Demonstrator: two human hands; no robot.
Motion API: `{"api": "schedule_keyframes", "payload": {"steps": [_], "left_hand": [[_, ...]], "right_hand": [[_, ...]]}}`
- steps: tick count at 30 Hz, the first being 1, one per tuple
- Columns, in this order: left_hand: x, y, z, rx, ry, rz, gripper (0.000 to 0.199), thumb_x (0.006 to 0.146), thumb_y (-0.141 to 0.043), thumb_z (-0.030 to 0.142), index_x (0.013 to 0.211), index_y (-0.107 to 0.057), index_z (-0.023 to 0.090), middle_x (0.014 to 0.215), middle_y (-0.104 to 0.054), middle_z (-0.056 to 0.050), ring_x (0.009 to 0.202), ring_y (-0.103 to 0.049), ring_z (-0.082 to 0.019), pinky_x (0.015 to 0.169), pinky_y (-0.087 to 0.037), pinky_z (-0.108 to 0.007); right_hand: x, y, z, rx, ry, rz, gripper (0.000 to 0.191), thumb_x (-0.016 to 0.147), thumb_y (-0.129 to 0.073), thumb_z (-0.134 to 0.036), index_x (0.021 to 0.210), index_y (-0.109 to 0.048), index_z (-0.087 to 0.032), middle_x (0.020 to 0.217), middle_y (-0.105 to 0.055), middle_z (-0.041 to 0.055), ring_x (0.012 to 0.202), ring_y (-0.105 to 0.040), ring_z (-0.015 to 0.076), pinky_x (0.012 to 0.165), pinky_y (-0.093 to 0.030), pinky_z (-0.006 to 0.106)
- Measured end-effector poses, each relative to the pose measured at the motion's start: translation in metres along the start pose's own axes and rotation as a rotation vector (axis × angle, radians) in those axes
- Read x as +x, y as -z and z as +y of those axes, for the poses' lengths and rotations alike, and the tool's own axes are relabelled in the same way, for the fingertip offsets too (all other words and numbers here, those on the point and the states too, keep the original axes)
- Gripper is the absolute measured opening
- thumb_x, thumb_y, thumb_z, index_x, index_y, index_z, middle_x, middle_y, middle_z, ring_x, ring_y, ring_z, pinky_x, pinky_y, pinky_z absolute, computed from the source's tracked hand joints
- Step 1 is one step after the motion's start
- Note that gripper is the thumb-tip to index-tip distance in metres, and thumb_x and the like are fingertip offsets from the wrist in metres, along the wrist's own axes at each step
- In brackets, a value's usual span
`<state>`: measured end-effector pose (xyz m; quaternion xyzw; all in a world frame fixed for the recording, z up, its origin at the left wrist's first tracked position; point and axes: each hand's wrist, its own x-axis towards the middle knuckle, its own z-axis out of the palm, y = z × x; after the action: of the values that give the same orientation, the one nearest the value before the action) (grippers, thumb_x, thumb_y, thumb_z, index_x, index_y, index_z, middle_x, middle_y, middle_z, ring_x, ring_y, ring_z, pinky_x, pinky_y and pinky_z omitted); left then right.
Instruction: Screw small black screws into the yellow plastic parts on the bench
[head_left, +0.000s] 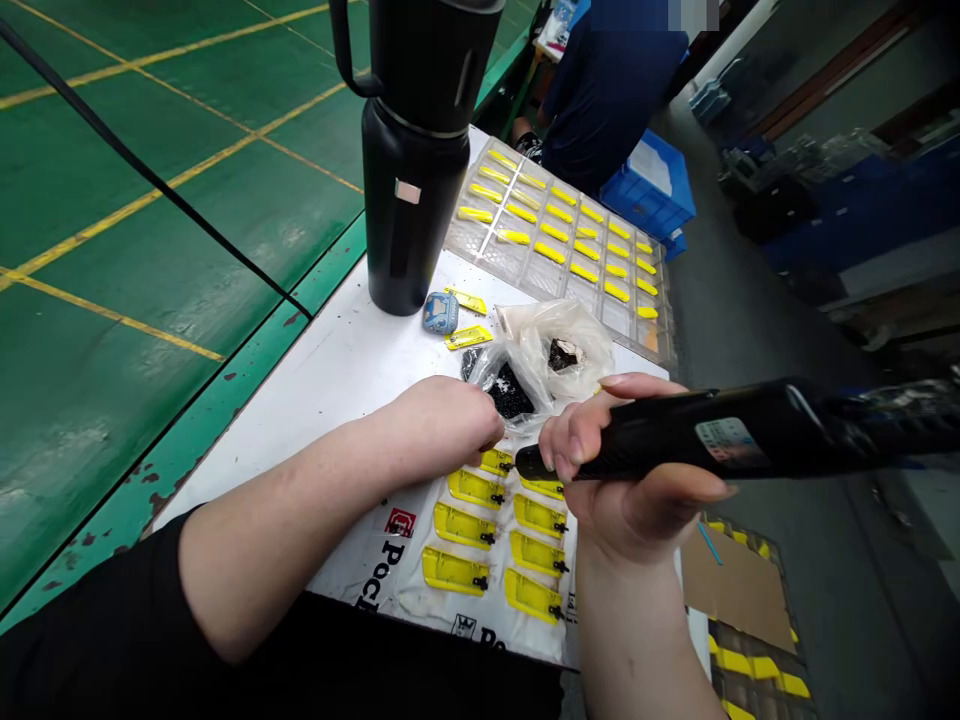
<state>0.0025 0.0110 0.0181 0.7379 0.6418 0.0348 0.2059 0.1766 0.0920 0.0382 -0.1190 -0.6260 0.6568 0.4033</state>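
My right hand [600, 450] is wrapped around a black electric screwdriver [675, 435]. The tool lies almost level, its narrow nose pointing left. Just left of that nose, my left hand [457, 425] is closed with the fingers curled down; whatever they pinch is hidden. Below both hands, yellow plastic pieces [459, 525] lie in two columns on a white printed plastic sheet [420, 600]. Small black parts [486, 540] sit at the right ends of these pieces. Beyond my hands stands an open clear plastic bag [589, 325] beside small black parts [511, 392].
A tall black bottle [412, 200] stands on the white table [300, 400], near a small blue case [440, 313] and two loose yellow pieces [469, 337]. Behind lies a compartment tray [510, 262] of yellow pieces. A person [615, 90] sits beyond, near a blue crate [652, 190].
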Motion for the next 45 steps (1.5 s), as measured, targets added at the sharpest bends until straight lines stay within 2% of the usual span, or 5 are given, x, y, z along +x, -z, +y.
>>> {"api": "schedule_keyframes", "payload": {"steps": [15, 24, 31, 37, 45], "left_hand": [[0.002, -0.004, 0.001, -0.037, -0.007, 0.035, 0.006, 0.093, -0.077, 0.025, 0.089, -0.081, 0.024, 0.085, -0.072, -0.002, 0.074, -0.064, -0.020, 0.062, -0.031, -0.033], [-0.001, -0.002, 0.003, -0.047, -0.010, 0.027, 0.009, 0.096, -0.074, 0.024, 0.097, -0.083, 0.024, 0.091, -0.075, -0.003, 0.081, -0.067, -0.022, 0.068, -0.039, -0.033], [0.000, -0.007, 0.003, 0.009, -0.016, 0.059, 0.008, 0.094, -0.081, 0.029, 0.092, -0.080, 0.021, 0.093, -0.076, -0.004, 0.082, -0.070, -0.023, 0.065, -0.040, -0.033], [0.001, -0.003, 0.004, 0.004, 0.016, 0.007, 0.012, 0.094, -0.082, 0.033, 0.091, -0.079, 0.021, 0.096, -0.077, -0.003, 0.087, -0.072, -0.023, 0.063, -0.039, -0.033], [0.001, -0.002, 0.003, -0.014, 0.035, 0.005, 0.013, 0.093, -0.084, 0.033, 0.090, -0.079, 0.022, 0.095, -0.079, -0.003, 0.086, -0.073, -0.024, 0.062, -0.038, -0.033]], "right_hand": [[0.001, 0.002, 0.007, 0.036, -0.019, -0.077, 0.057, 0.092, -0.088, -0.071, 0.126, -0.074, -0.027, 0.073, -0.064, -0.0022, 0.052, -0.055, 0.0149, 0.054, -0.052, 0.030], [0.000, 0.001, 0.010, 0.044, -0.025, -0.076, 0.055, 0.090, -0.090, -0.069, 0.121, -0.074, -0.027, 0.071, -0.063, -0.0026, 0.051, -0.055, 0.0147, 0.053, -0.049, 0.029], [-0.001, 0.010, 0.012, 0.108, 0.000, -0.116, 0.045, 0.092, -0.092, -0.060, 0.117, -0.076, -0.027, 0.066, -0.059, -0.0042, 0.047, -0.050, 0.0129, 0.049, -0.048, 0.026], [0.002, 0.010, 0.010, 0.152, 0.024, -0.121, 0.026, 0.093, -0.091, -0.044, 0.105, -0.078, -0.026, 0.065, -0.057, -0.0036, 0.045, -0.046, 0.0119, 0.046, -0.046, 0.027], [-0.003, 0.007, 0.009, 0.110, 0.041, -0.105, 0.021, 0.092, -0.091, -0.041, 0.101, -0.078, -0.026, 0.062, -0.056, -0.0031, 0.048, -0.050, 0.0142, 0.046, -0.046, 0.028]]}}
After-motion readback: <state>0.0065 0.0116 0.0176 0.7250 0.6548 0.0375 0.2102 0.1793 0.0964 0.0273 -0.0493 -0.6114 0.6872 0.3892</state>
